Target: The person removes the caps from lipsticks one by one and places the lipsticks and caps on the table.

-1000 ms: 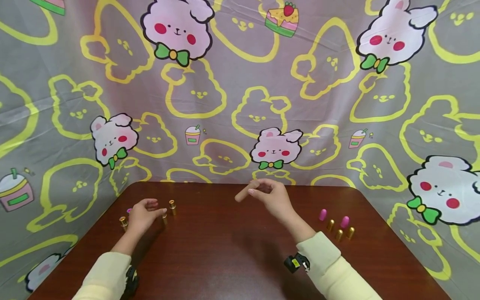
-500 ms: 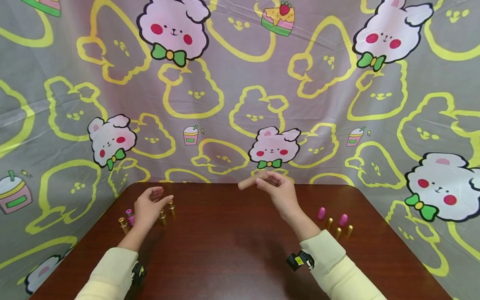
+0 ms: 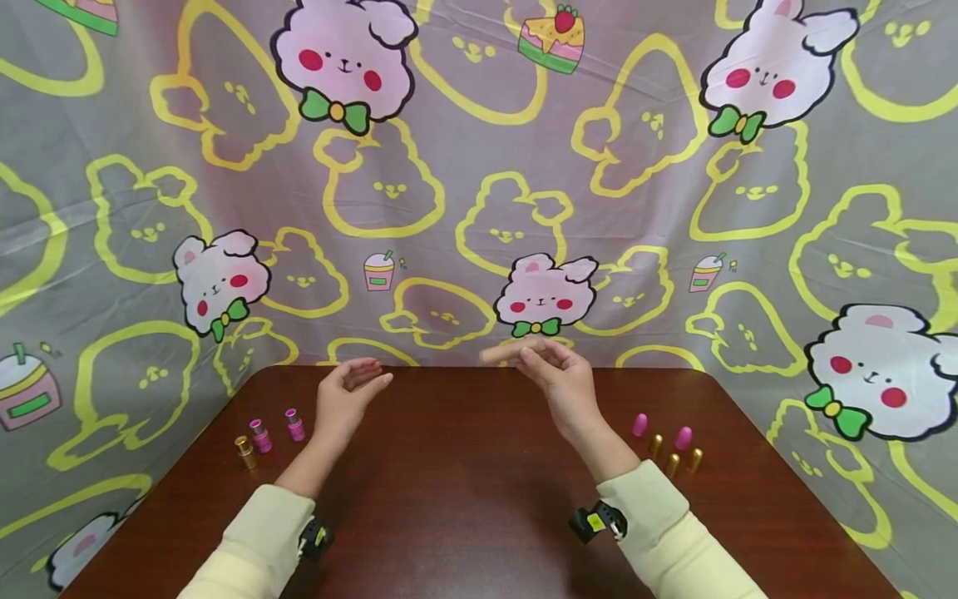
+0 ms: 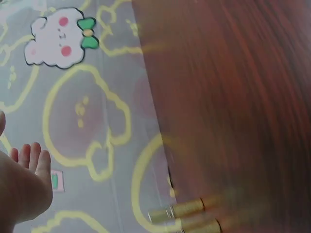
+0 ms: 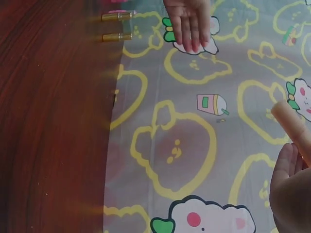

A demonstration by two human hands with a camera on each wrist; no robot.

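My right hand [image 3: 572, 391] pinches a short tan rod [image 3: 500, 353], like a wooden dowel, between thumb and fingers above the table's far edge. The right wrist view shows the rod's blunt end [image 5: 286, 116] jutting past the fingers. My left hand [image 3: 346, 408] is raised with relaxed, spread fingers and holds nothing. Left of it stand a gold lipstick-like tube [image 3: 245, 452] and two magenta tubes, one nearer [image 3: 259, 436] and one farther [image 3: 295, 425]. Gold tubes [image 4: 189, 208], hidden behind the left hand in the head view, show in the left wrist view.
On the right of the brown table [image 3: 449, 499] stand several small bullet-shaped pieces, some pink [image 3: 684, 438], others gold [image 3: 695, 459]. A printed cloth [image 3: 449, 125] hangs behind the table and along both sides.
My left hand has moved right and up from among the tubes, uncovering the magenta ones. My right hand has risen slightly, and the rod has turned closer to level.
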